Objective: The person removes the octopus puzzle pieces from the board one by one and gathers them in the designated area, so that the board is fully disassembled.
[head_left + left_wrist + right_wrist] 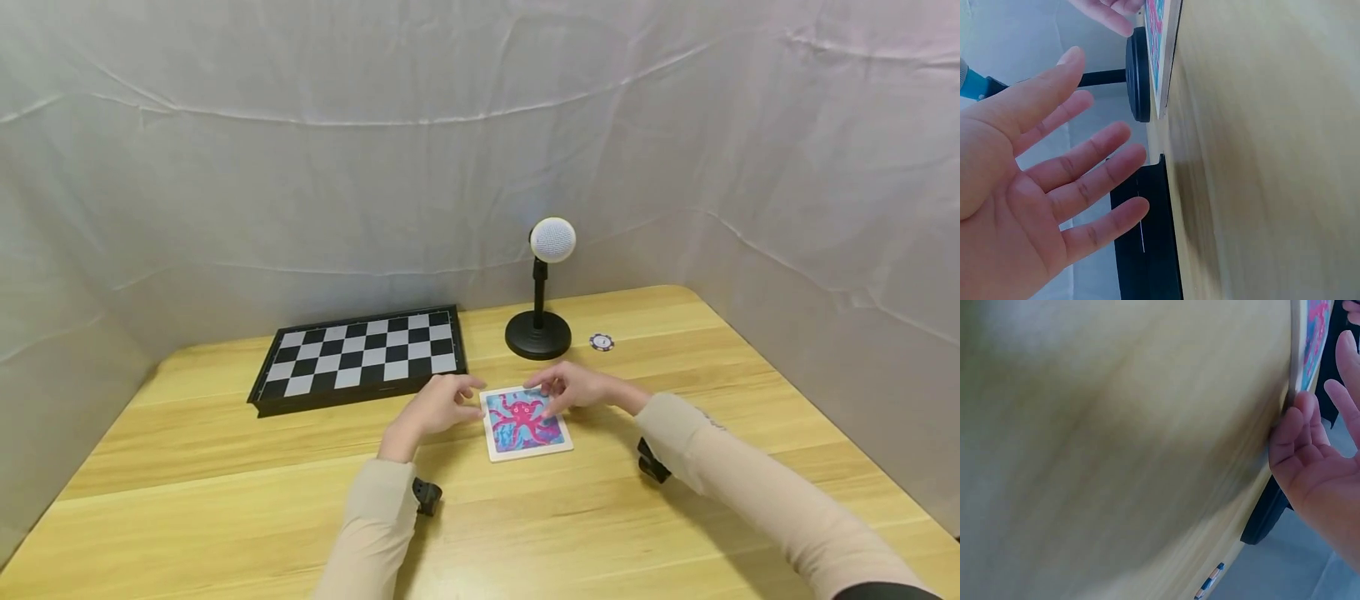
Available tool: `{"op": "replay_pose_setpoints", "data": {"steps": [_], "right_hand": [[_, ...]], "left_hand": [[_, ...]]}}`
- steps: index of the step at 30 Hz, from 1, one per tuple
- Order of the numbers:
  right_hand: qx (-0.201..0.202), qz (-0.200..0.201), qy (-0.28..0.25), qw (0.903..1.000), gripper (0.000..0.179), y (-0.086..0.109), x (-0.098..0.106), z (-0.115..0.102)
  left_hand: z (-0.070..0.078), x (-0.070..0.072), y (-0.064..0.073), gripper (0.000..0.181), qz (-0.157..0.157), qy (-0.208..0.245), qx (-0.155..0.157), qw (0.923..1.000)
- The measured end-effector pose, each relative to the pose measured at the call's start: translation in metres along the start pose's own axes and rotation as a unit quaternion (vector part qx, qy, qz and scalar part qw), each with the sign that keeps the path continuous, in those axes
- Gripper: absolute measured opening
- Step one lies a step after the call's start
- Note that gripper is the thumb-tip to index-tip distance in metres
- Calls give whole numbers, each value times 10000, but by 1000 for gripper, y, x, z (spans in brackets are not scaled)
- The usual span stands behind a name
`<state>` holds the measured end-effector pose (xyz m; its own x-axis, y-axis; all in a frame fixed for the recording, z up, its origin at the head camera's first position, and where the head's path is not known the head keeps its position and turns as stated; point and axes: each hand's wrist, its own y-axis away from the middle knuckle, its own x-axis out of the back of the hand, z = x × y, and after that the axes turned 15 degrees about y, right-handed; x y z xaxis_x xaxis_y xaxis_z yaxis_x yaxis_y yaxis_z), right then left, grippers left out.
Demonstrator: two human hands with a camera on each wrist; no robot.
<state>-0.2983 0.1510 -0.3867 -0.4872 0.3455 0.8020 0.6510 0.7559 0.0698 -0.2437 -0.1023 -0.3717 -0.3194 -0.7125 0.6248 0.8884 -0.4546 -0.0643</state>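
Observation:
A square white-edged board with a pink octopus picture (517,433) lies flat on the wooden table. My left hand (441,403) is just off its left edge; in the left wrist view the fingers (1100,184) are spread and relaxed, holding nothing. On the other side, my right hand (576,387) reaches over the board's upper right corner. Its thumb and index finger are extended in the right wrist view, while the lower fingers (1286,434) bend loosely by the board's edge. Whether those fingertips touch the edge is hard to tell. Neither hand grips the board.
Behind my left hand lies a black-and-white checkered board (360,354). A microphone (553,240) on a round black stand (537,335) rises beyond the picture. To its right is a small poker chip (602,342). Pale cloth (375,183) hangs around the table (225,517).

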Motion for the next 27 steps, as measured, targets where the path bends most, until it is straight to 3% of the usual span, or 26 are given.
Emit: {"op": "replay_pose_setpoints", "data": {"steps": [9,20,27], "right_hand": [[-356,81,410,9985,52,-1,-8,-4],[-156,229,988,9947,54,-2,-11,-3],[-128,275,1242,9918,53,-1,-14,-2]], "left_hand": [[3,0,-5,40,-114,-78,218,9997],[3,-1,-14,39,-278,-122,158,9994],[5,-2,-17,37,-407,-118,408,9983]]}}
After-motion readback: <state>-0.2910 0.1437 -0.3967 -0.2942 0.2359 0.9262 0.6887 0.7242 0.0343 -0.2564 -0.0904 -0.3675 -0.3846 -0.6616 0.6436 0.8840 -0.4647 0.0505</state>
